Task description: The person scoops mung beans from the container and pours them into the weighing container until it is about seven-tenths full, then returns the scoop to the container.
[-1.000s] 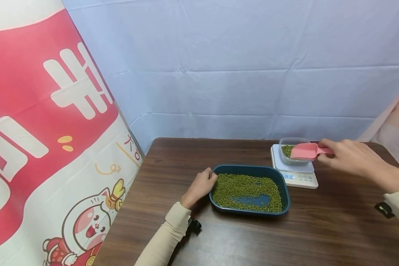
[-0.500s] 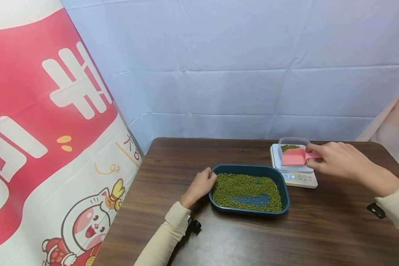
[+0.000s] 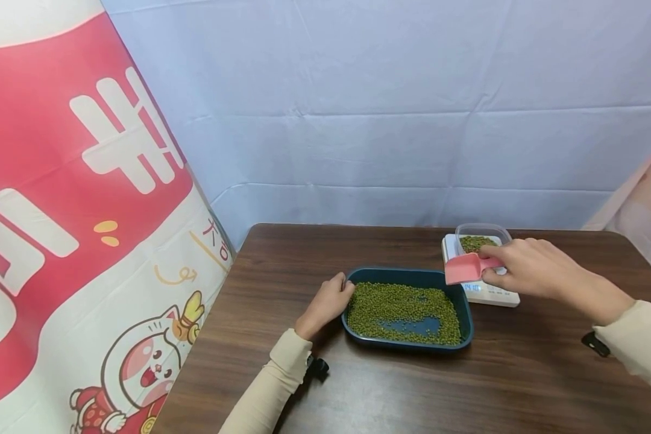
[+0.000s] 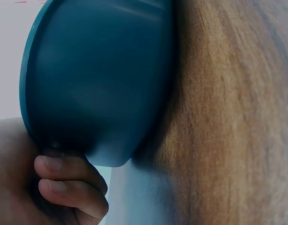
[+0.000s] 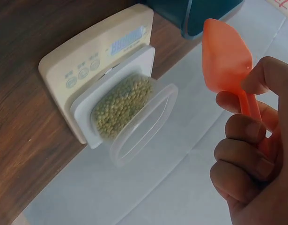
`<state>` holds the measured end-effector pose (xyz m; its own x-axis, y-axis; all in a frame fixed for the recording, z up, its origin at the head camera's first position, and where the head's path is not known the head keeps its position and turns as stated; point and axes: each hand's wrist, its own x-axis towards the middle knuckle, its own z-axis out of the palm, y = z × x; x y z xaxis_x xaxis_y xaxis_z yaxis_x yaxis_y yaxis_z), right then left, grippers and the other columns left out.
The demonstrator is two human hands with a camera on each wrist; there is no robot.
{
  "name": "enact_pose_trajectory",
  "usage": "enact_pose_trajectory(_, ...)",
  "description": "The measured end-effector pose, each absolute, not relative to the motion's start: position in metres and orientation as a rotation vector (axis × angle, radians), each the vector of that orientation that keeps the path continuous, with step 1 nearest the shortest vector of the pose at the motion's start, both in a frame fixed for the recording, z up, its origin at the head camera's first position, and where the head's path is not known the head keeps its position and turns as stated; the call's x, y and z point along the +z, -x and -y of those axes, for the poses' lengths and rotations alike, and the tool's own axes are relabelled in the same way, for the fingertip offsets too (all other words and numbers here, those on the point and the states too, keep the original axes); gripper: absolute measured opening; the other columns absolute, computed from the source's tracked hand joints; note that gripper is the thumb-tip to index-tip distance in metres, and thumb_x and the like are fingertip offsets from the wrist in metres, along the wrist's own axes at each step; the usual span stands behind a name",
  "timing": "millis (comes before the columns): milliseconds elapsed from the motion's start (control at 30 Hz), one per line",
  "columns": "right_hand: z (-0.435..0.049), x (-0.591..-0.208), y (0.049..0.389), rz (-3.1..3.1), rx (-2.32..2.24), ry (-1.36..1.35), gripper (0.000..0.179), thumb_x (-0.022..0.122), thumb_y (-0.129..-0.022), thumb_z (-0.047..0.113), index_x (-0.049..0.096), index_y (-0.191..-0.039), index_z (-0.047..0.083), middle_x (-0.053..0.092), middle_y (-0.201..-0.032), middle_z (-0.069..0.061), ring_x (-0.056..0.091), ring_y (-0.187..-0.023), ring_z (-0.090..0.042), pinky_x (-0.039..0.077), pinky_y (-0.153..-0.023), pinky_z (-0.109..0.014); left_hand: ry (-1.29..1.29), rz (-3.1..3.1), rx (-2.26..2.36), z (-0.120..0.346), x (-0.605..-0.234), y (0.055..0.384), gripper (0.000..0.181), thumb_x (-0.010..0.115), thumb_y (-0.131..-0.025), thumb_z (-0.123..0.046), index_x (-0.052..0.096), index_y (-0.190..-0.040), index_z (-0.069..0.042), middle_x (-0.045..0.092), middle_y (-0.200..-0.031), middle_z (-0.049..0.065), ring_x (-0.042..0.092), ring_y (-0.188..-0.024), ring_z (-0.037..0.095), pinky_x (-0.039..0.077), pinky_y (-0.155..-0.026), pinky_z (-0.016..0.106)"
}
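A dark teal tray with green mung beans spread over its bottom sits on the table. My left hand grips the tray's left rim; in the left wrist view its fingers curl beside the tray wall. My right hand holds a pink scoop by its handle, above the scale's front left and the tray's right rim. Behind it, a clear plastic container with mung beans in it stands on a white kitchen scale. The scale's display is lit.
The brown wooden table ends at a pale cloth backdrop. A red and white printed banner hangs on the left. The scale stands just behind the tray's right corner.
The right hand has moved the scoop left and toward the front, from over the container to near the tray's right rim. The left hand and tray have stayed in place.
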<state>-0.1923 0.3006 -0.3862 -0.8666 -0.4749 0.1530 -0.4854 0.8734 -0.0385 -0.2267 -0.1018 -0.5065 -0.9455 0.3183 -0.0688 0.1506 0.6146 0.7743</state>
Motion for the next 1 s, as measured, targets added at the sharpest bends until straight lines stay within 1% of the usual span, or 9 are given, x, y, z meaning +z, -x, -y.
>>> enact_pose_trajectory(133,-0.293,-0.389,0.193,2.909,0.107,-0.775,0.024,0.077,-0.087,0.025,0.074,-0.108,0.013,0.052,-0.064,0.01,0.036,-0.052,-0.009,0.027,-0.05,-0.029,-0.391,-2.648,1.23,0.102,-0.507,0.228,0.031,0.04,-0.115,-0.031,0.042,-0.089,-0.013,0.037,-0.07,-0.002,0.032,-0.057,0.014,0.034,-0.058,0.03)
enact_pose_trajectory(300,-0.283,-0.392,0.193,2.877,0.047,-0.844,0.018,0.076,-0.088,0.026,0.073,-0.102,0.015,0.043,-0.059,0.012,0.03,-0.051,-0.007,0.023,-0.049,-0.028,-0.392,-2.657,1.23,0.101,-0.506,0.227,0.032,0.041,-0.115,-0.031,0.042,-0.088,-0.013,0.037,-0.07,-0.002,0.033,-0.058,0.014,0.034,-0.058,0.03)
enact_pose_trajectory(400,-0.278,-0.393,0.193,2.86,0.007,-0.875,0.015,0.076,-0.088,0.026,0.072,-0.098,0.016,0.041,-0.059,0.011,0.031,-0.053,-0.007,0.024,-0.049,-0.029,-0.387,-2.668,1.223,0.101,-0.506,0.227,0.031,0.042,-0.114,-0.031,0.043,-0.088,-0.014,0.037,-0.07,-0.002,0.034,-0.058,0.014,0.034,-0.058,0.029)
enact_pose_trajectory(500,-0.271,-0.393,0.193,2.847,-0.019,-0.895,0.011,0.076,-0.087,0.026,0.068,-0.09,0.018,0.041,-0.058,0.01,0.034,-0.054,-0.008,0.029,-0.048,-0.032,-0.383,-2.678,1.214,0.1,-0.507,0.227,0.031,0.042,-0.114,-0.031,0.043,-0.088,-0.014,0.037,-0.071,-0.002,0.034,-0.059,0.014,0.034,-0.058,0.029)
enact_pose_trajectory(567,-0.267,-0.393,0.193,2.835,-0.033,-0.904,0.014,0.077,-0.085,0.026,0.065,-0.083,0.019,0.043,-0.058,0.01,0.036,-0.054,-0.009,0.034,-0.047,-0.034,-0.381,-2.682,1.21,0.1,-0.507,0.228,0.031,0.042,-0.114,-0.031,0.043,-0.088,-0.014,0.037,-0.07,-0.002,0.034,-0.059,0.014,0.034,-0.058,0.029)
enact_pose_trajectory(633,-0.263,-0.394,0.192,2.826,-0.048,-0.913,0.017,0.078,-0.084,0.025,0.063,-0.079,0.02,0.044,-0.058,0.01,0.037,-0.053,-0.01,0.036,-0.047,-0.035,-0.379,-2.684,1.206,0.1,-0.507,0.228,0.032,0.042,-0.114,-0.031,0.043,-0.088,-0.014,0.037,-0.07,-0.003,0.034,-0.058,0.014,0.034,-0.058,0.029)
enact_pose_trajectory(700,-0.26,-0.394,0.191,2.809,-0.058,-0.928,0.018,0.078,-0.082,0.023,0.062,-0.076,0.021,0.044,-0.058,0.01,0.035,-0.053,-0.01,0.035,-0.048,-0.034,-0.377,-2.685,1.203,0.1,-0.507,0.228,0.032,0.042,-0.114,-0.031,0.042,-0.088,-0.014,0.037,-0.07,-0.003,0.033,-0.058,0.014,0.034,-0.058,0.029)
enact_pose_trajectory(867,-0.253,-0.395,0.189,2.79,-0.08,-0.953,0.022,0.077,-0.079,0.015,0.056,-0.071,0.022,0.039,-0.06,0.009,0.03,-0.054,-0.01,0.028,-0.049,-0.031,-0.379,-2.685,1.202,0.1,-0.507,0.228,0.032,0.041,-0.114,-0.031,0.042,-0.087,-0.014,0.036,-0.069,-0.003,0.032,-0.057,0.014,0.033,-0.058,0.029)
enact_pose_trajectory(1000,-0.25,-0.396,0.189,2.781,-0.097,-0.955,0.022,0.076,-0.078,0.014,0.056,-0.072,0.021,0.04,-0.06,0.008,0.031,-0.054,-0.011,0.029,-0.049,-0.03,-0.387,-2.687,1.21,0.101,-0.507,0.228,0.031,0.041,-0.114,-0.031,0.042,-0.087,-0.014,0.036,-0.069,-0.003,0.032,-0.058,0.014,0.033,-0.058,0.029)
